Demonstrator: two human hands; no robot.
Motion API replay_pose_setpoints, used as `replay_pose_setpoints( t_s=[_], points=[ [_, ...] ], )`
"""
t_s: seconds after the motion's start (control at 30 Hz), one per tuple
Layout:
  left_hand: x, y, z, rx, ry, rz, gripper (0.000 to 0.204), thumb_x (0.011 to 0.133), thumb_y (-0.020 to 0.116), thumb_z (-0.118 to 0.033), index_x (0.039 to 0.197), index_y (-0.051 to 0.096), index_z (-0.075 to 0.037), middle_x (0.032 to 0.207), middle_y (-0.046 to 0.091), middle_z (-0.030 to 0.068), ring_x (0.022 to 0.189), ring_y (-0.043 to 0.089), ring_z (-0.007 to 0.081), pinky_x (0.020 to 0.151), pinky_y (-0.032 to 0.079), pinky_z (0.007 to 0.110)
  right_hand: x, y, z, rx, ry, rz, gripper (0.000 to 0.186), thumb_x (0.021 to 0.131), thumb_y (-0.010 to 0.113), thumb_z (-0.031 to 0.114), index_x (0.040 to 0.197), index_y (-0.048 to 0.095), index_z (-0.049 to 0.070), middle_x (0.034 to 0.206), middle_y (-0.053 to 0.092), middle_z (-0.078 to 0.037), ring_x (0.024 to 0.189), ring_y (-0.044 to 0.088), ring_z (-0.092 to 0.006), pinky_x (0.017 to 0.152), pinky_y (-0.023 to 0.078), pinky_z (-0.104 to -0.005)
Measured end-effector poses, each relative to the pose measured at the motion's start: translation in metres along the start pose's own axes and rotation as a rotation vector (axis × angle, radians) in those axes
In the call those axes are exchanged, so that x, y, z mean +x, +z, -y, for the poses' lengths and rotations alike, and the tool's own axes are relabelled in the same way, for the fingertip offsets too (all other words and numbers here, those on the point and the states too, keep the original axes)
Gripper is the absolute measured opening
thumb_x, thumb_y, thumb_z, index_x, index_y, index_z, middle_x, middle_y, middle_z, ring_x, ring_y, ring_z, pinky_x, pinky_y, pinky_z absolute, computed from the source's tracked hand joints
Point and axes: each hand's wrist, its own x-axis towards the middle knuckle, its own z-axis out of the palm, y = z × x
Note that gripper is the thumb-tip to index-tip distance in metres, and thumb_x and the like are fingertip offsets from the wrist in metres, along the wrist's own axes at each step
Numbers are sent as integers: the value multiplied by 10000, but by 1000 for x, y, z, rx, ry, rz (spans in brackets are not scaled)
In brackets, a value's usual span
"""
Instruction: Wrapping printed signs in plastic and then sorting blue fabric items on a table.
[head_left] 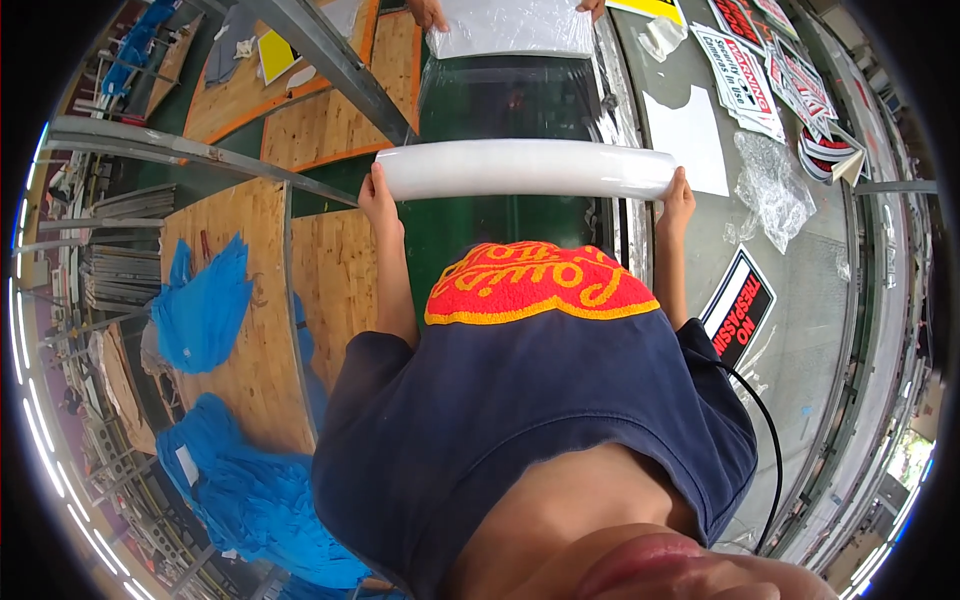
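A long roll of clear plastic film (525, 168) stretches crosswise in front of my chest. My left hand (381, 207) grips its left end and my right hand (677, 207) its right end, fingers closed around both. Beyond the roll, a shiny span of see-through film (510, 95) seems to reach toward a white, film-covered sheet or stack (510, 28). Another person's hands, one at the left (428, 14) and one at the right (592, 8), hold that white piece by its sides.
On the right, a grey table (800, 400) carries printed signs (740, 75), a black-and-red sign (740, 310) and crumpled film (772, 190). Wooden boards (235, 350) with blue cloth-like piles (205, 310) lie left. A metal beam (200, 150) crosses near my left hand; a black cable (770, 420) hangs by my right side.
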Motion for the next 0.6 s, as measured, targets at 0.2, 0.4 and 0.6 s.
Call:
replay_pose_setpoints(
  t_s=[0.2, 0.4, 0.6],
  points=[
    [-32, -18, 15, 54, -90, -23, 387, 912, 564, -378, 742, 562, -30, 695, 516, -11, 658, 432, 70, 605, 358, 230, -15, -36, -11, -100, 28, -8, 386, 915, 571, 365, 850, 662, -5, 786, 609, -1, 713, 511, -66, 665, 412, -232],
    [-46, -28, 14, 93, -94, 12, 370, 898, 582, -365, 796, 605, -10, 746, 570, 6, 699, 487, 79, 648, 384, 225, -20, -40, -3, -94, 42, -7, 393, 903, 587, 355, 881, 658, -30, 798, 607, -11, 735, 515, -82, 690, 408, -234],
    [-47, -39, 18, 150, -162, 7, 413, 868, 612, -391, 870, 629, 22, 831, 620, 40, 768, 541, 113, 709, 408, 242, -17, -38, 5, -127, 61, 38, 418, 897, 588, 364, 930, 652, -48, 845, 627, -35, 778, 541, -101, 737, 421, -251]
  ],
)
